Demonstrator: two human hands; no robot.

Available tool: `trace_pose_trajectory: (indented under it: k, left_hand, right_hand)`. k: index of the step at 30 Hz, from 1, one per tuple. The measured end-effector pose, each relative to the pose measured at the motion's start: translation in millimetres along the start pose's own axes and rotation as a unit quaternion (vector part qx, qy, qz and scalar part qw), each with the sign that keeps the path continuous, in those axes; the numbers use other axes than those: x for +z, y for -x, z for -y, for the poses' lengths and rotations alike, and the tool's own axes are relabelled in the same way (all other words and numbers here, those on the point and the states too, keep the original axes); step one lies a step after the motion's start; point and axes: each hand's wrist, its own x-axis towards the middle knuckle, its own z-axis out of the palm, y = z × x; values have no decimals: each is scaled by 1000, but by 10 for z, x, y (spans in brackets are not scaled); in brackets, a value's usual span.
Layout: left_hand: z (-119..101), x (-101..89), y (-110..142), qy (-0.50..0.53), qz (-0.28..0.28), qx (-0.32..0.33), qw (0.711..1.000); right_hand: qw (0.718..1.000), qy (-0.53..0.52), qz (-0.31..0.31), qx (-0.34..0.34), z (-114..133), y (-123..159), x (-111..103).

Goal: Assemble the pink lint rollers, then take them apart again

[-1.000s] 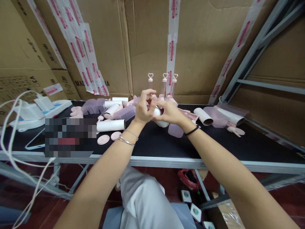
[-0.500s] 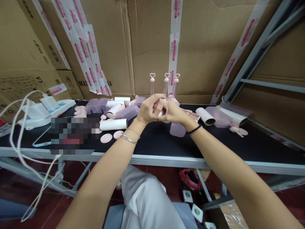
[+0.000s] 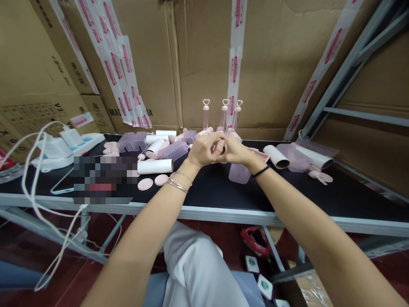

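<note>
My left hand (image 3: 203, 150) and my right hand (image 3: 237, 151) meet over the middle of the black tabletop, fingers curled and fingertips together. Whatever they hold is mostly covered by the fingers, and I cannot make it out. Just behind them stand three slim clear pink tubes (image 3: 206, 117) with heart-shaped tops; their lower ends are partly hidden by my hands. Below my right hand lies a translucent purple plastic piece (image 3: 239, 175). A pink tray-like part (image 3: 260, 155) shows beside the right wrist.
White cardboard tubes (image 3: 155, 166), pink discs (image 3: 145, 184) and purple plastic parts (image 3: 174, 150) lie to the left. Another white tube (image 3: 275, 156) lies right. A power strip (image 3: 68, 151) with cables occupies the far left. Cardboard (image 3: 198, 64) walls the back; a metal edge (image 3: 223, 214) runs in front.
The fingers have drawn closer together, and the gap between the two hands has narrowed. The whole view has shifted slightly; the things on the table lie as before.
</note>
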Motion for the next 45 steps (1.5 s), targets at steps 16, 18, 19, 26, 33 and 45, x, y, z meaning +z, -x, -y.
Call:
trace_pose_trajectory:
  k: [16,18,19,26,33,45]
  left_hand:
    - [4,116,71,-23,-2,-14,1000]
    - [12,136,92,-34,7,-27,999]
    - [17,139,100,-40,10,-29,999]
    - [101,60,104,-78,-19,-2,997]
    - [110,13,57,-17,-103,-63,992]
    - [50,7,38,18,30,-5,999]
  right_hand:
    - [996,-84,41,9,-49,2,-36]
    - [994,-104,41,-1,-50,-5,-19]
    - [993,-108,41,-7,-52,-9,-8]
    - [997,-72,-20,26,-51,-12,30]
    - [992,-117,-39,7,41,-30,21]
    - [981,-173,60,57,-42,5,-103]
